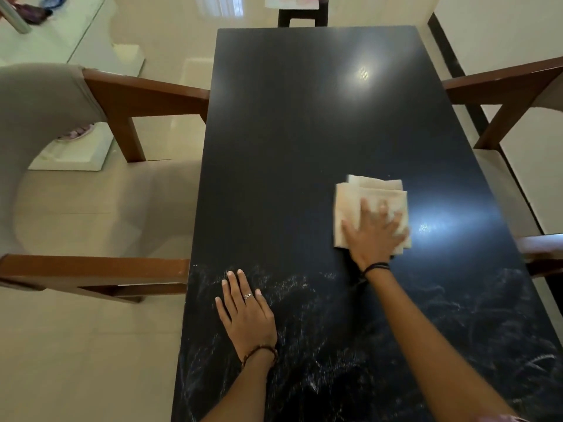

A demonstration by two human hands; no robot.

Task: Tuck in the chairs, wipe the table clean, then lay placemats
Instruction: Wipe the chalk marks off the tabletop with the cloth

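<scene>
A long black table runs away from me. A folded beige cloth lies on it right of the middle. My right hand presses flat on the cloth with fingers spread. My left hand rests flat on the near left part of the table, fingers straight. Wet streaks cover the near part of the tabletop; the far part is dry and glossy. A wooden armchair with a grey seat stands at the left side, its arms touching the table edge. Another wooden chair stands at the right.
A dark chair stands at the far end with a light cloth on its back. A white low table stands at the back left. The floor is pale tile.
</scene>
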